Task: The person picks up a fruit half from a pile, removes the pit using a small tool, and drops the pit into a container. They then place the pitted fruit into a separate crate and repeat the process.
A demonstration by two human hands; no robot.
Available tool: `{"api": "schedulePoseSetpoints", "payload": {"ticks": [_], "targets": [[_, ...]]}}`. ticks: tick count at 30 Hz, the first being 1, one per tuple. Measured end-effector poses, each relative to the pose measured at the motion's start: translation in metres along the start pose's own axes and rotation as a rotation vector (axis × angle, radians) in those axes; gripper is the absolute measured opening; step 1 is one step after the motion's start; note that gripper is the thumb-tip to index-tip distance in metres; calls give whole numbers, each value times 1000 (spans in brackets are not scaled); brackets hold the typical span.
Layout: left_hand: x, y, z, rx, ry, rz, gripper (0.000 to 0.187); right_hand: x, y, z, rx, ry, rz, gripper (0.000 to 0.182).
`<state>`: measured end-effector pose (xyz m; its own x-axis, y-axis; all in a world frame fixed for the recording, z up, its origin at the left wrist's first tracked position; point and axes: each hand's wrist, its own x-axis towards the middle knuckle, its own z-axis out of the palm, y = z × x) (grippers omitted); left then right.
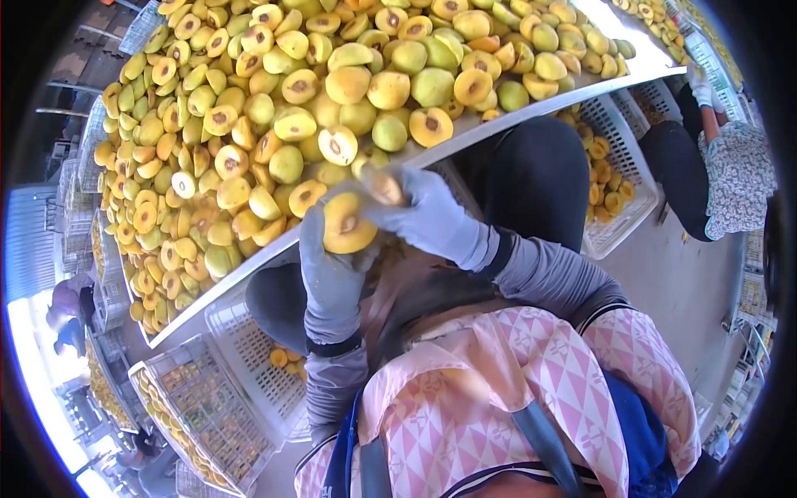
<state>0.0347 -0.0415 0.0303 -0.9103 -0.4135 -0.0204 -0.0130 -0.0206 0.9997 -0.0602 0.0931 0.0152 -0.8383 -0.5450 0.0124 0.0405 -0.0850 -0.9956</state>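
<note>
My left hand (332, 266), in a grey glove, grips a yellow peach half (349, 222) with its cut face and central hollow turned up. Right beside it, my gloved right hand (427, 214) is closed at the fingers around a blurred, brownish oval piece (384, 187) with a pale edge; motion smears it too much to name. Both hands meet over my lap at the near edge of a sloping metal table (490, 126). On it lies a large heap of peach halves (290, 124), many cut side up with brown pits showing.
Beside my knees stand white plastic crates: one on the right (639, 195) and one on the left (237, 328), both holding yellow fruit. A stacked crate (207, 398) sits farther left. At the right, another person in a patterned top (743, 178) works at the table.
</note>
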Motion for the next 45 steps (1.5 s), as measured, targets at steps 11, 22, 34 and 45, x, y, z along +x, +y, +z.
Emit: {"api": "schedulePoseSetpoints", "payload": {"ticks": [11, 22, 34, 45], "targets": [[7, 11, 30, 20, -36, 151, 56, -5, 3, -7, -421, -18, -396, 37], [19, 8, 26, 217, 150, 213, 41, -23, -8, -6, -411, 38, -453, 22], [15, 12, 36, 769, 190, 548, 43, -22, 3, -1, -230, -118, -238, 20], [13, -4, 34, 709, 233, 551, 38, -27, 2, 0, -121, -193, -157, 25]]}}
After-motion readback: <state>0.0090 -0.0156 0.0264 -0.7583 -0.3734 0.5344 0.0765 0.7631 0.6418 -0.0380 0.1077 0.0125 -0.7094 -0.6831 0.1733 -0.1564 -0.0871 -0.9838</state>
